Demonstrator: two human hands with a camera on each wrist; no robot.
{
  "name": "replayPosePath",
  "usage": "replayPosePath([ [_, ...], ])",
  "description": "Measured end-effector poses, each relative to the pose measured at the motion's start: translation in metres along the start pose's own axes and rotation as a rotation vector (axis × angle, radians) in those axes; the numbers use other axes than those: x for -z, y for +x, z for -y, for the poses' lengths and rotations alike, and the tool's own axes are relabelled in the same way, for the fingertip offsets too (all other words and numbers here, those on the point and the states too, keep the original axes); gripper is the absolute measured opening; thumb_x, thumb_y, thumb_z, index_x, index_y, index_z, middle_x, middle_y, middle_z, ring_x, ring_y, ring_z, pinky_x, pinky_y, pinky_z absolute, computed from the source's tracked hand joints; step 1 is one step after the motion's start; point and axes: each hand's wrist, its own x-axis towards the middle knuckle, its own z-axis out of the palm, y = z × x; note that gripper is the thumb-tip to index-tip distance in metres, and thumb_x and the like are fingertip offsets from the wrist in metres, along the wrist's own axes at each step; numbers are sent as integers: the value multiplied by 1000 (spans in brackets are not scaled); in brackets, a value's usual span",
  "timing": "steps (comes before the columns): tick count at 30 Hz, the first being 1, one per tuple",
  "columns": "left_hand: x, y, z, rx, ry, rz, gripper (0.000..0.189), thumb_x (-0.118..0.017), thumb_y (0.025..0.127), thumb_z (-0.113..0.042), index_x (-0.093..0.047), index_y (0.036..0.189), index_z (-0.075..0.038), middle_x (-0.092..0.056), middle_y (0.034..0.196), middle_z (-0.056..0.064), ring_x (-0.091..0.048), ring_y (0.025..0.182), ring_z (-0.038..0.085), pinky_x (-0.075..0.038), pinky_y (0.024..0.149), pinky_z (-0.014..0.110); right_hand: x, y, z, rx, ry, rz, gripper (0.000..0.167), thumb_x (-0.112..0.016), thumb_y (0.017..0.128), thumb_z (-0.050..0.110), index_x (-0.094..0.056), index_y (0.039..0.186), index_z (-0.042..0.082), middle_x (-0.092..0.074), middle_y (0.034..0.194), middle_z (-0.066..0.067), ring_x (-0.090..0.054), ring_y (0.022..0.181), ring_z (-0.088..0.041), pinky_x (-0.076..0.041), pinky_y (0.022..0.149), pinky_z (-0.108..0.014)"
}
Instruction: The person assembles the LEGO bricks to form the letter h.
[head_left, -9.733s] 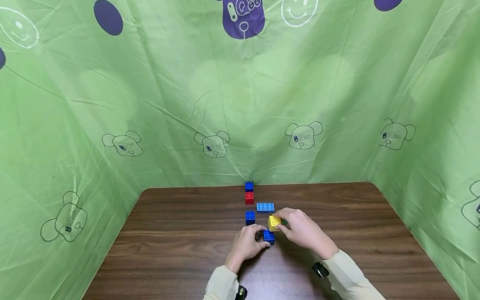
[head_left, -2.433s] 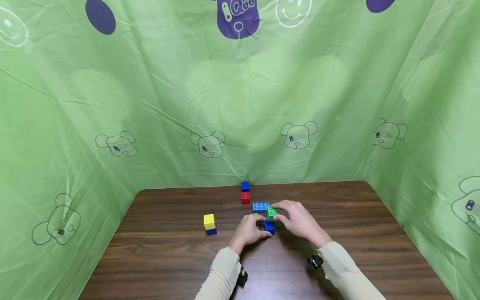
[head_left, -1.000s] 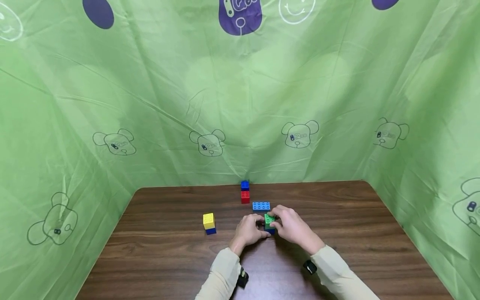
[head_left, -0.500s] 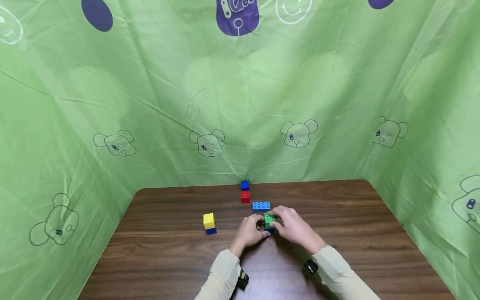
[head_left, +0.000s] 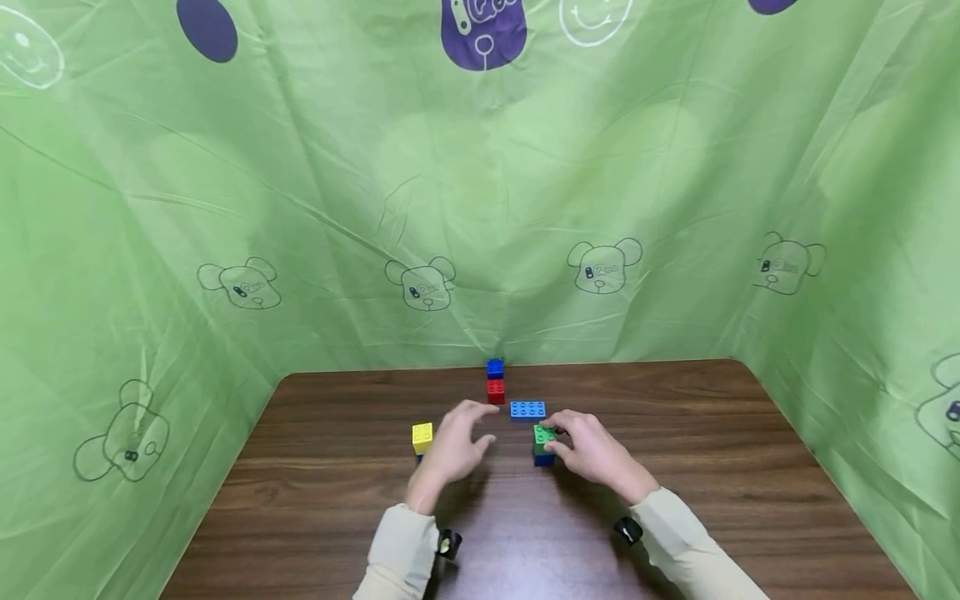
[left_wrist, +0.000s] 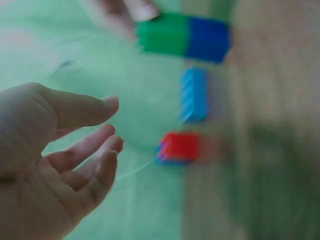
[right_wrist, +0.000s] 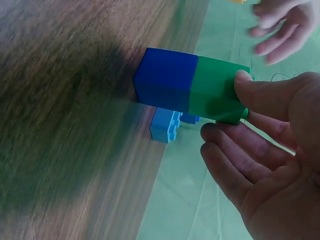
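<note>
A green toy building brick point(head_left: 542, 438) sits on a dark blue brick point(right_wrist: 167, 77), the two joined in a stack. My right hand point(head_left: 596, 450) pinches the green brick between thumb and fingers, clearest in the right wrist view. Left of that stack, my left hand point(head_left: 453, 446) is raised over the table with its fingers spread and nothing in them. Beside it stands a yellow brick point(head_left: 422, 437) on another blue one, whose lower part the left hand partly hides. The left wrist view is blurred.
Behind the hands lies a light blue long brick point(head_left: 528, 409). Farther back, a red brick point(head_left: 496, 392) stands in front of a blue brick point(head_left: 495, 367) near the wooden table's point(head_left: 337, 400) rear edge. A green printed cloth point(head_left: 495, 208) encloses the back and sides.
Earlier the yellow brick went onto a blue one, now at the left. The right hand lowered the green brick onto the dark blue brick. My left hand has just released that stack and moved left.
</note>
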Motion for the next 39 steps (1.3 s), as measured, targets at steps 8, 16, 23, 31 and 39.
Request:
replayPosePath([
  [8,52,-23,23,92,149,-166,57,-84,81,-10,-64,134,-11,-59,133,17,-54,121,42,-40,101,59,0,1,1,4,5,0,26,-78,90,14,-72,114,6,-73,110,-7,-69,100,-23,-59,83,-38],
  [16,47,-38,58,216,103,-45,58,-81,82,-4,-61,136,-2,-61,128,22,-61,116,40,-50,98,55,-1,-3,-4,27,-1,-33,27,-77,91,17,-72,115,7,-73,111,-7,-70,99,-22,-59,83,-38],
  [23,35,-40,70,189,74,-58,36,-82,84,-7,-68,117,-7,-67,100,6,-64,92,24,-52,81,43,6,-6,-11,36,13,-90,28,-80,88,15,-73,114,6,-73,110,-8,-72,97,-24,-60,81,-37],
  [31,23,-35,45,62,31,-37,32,-81,86,-12,-68,116,-9,-66,101,2,-64,94,18,-54,83,39,24,-13,-16,19,21,-83,26,-80,87,11,-73,112,5,-74,109,-8,-72,95,-22,-60,80,-35],
  [39,-1,-25,17,-33,1,33,31,-80,88,-17,-68,117,-10,-66,105,1,-62,97,16,-54,86,36,26,-22,-15,-7,6,-19,26,-77,91,17,-72,115,10,-73,113,-4,-70,100,-22,-59,85,-39],
])
